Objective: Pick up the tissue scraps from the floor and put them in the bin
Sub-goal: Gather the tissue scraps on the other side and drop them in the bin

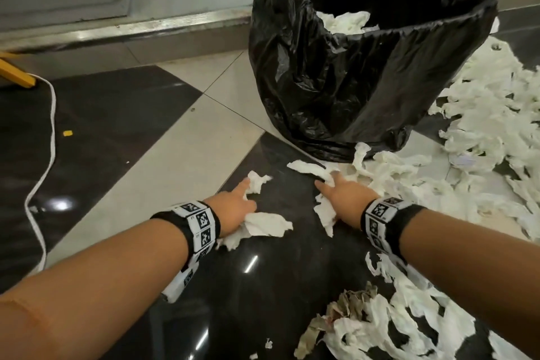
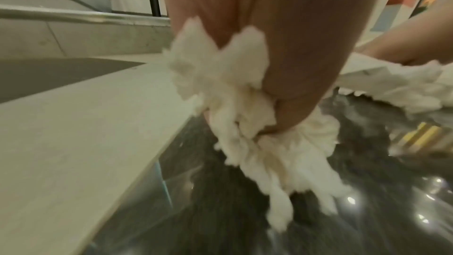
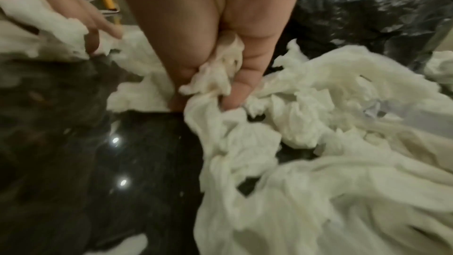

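White tissue scraps (image 1: 482, 131) lie strewn over the floor to the right of a bin lined with a black bag (image 1: 362, 67); some tissue lies inside it (image 1: 344, 22). My left hand (image 1: 238, 204) is low on the dark tile and grips a wad of tissue (image 2: 257, 123), which sticks out both sides of the fist. My right hand (image 1: 342, 190) is just in front of the bin and clutches a bunch of scraps (image 3: 215, 77), still joined to the pile (image 3: 318, 143) on the floor.
A white cable (image 1: 49, 137) snakes along the floor at the left, near a yellow bar (image 1: 14, 73). A metal step edge (image 1: 131, 29) runs behind the bin. Dry brown leaves (image 1: 344, 310) lie among scraps at the lower right.
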